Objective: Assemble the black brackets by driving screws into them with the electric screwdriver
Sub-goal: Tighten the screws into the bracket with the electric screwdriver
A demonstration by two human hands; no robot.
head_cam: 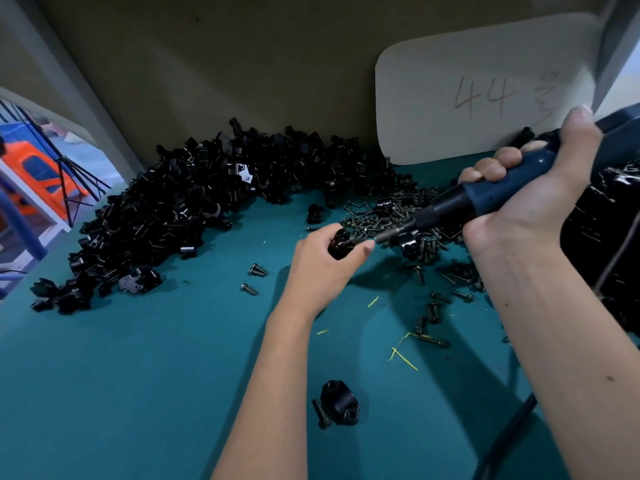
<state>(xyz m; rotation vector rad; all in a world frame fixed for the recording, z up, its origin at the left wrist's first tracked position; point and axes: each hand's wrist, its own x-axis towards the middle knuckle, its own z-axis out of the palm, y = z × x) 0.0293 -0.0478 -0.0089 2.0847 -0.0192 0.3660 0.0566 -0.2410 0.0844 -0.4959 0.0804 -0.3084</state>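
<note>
My left hand [323, 263] grips a black bracket [340, 243] just above the teal table, with the thumb stretched toward the tool. My right hand [530, 188] grips the dark blue electric screwdriver [485, 195], which slants down to the left. Its bit [388, 235] meets a screw at the bracket's right side. A big heap of black brackets [194, 202] curves across the back left. A pile of dark screws [391, 216] lies behind the hands. One lone bracket [340, 402] with a screw [320, 414] beside it lies near the front.
A white card marked "44" [485, 95] leans on the back wall. Black bagged material [609, 237] stands at the right edge. Loose screws [257, 270] and yellow shavings [403, 358] dot the teal table [138, 375]. The screwdriver's cable [502, 441] trails off the front right.
</note>
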